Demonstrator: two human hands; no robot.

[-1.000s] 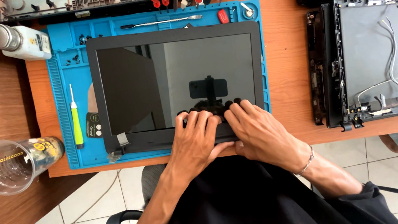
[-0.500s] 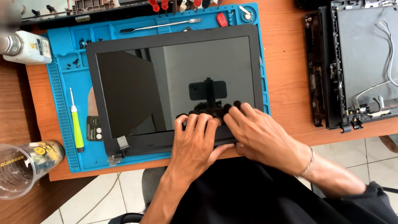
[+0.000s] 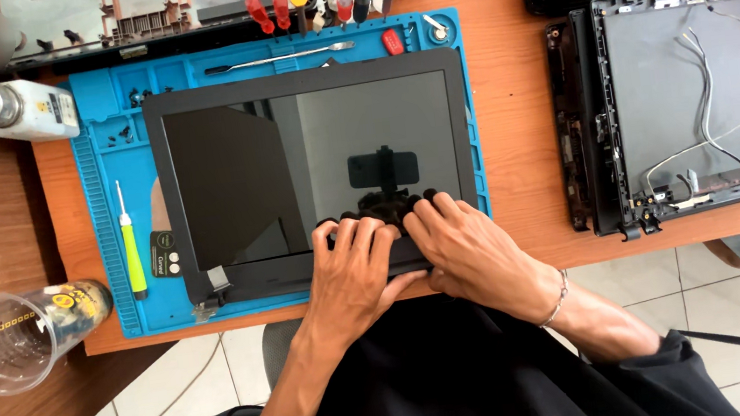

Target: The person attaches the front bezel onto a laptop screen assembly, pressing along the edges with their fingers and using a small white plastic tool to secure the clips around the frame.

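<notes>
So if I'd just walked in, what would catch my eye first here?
Probably the dark glossy laptop screen panel lying flat on the bright blue silicone work mat in the middle of the orange-brown wooden desk. Both hands, the left hand and the right hand, press side by side on its near edge. To the right lies an opened grey laptop lid shell with loose white wires.
</notes>
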